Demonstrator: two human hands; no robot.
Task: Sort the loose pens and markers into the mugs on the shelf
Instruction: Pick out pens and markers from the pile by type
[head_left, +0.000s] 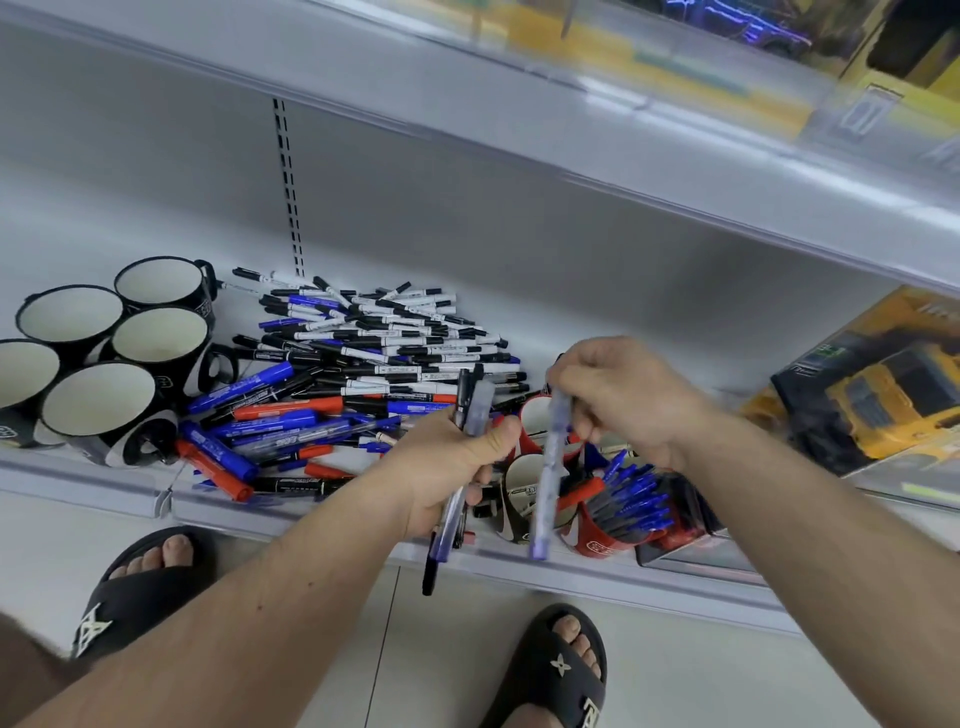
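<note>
1. The loose pens and markers lie in a big pile on the white shelf, in the middle part, between the black mugs and the red mugs. There are thin white ones with black or blue caps at the back, and thick blue and red markers at the front.
2. The left hand grips a small bundle of pens; the fingers are curled round them, the thumb presses on top, and the pen ends stick out above and below the fist.
3. The right hand pinches one translucent blue pen at its upper end; the pen hangs almost upright, in front of the red mugs.
4. Five black mugs with white inside stand together at the left end of the shelf.
5. A red mug at the right front is full of blue pens; other mugs just behind it are partly hidden by the hands.
6. A yellow toy truck box stands at the far right.
7. Two feet in black slippers are on the floor below.
</note>
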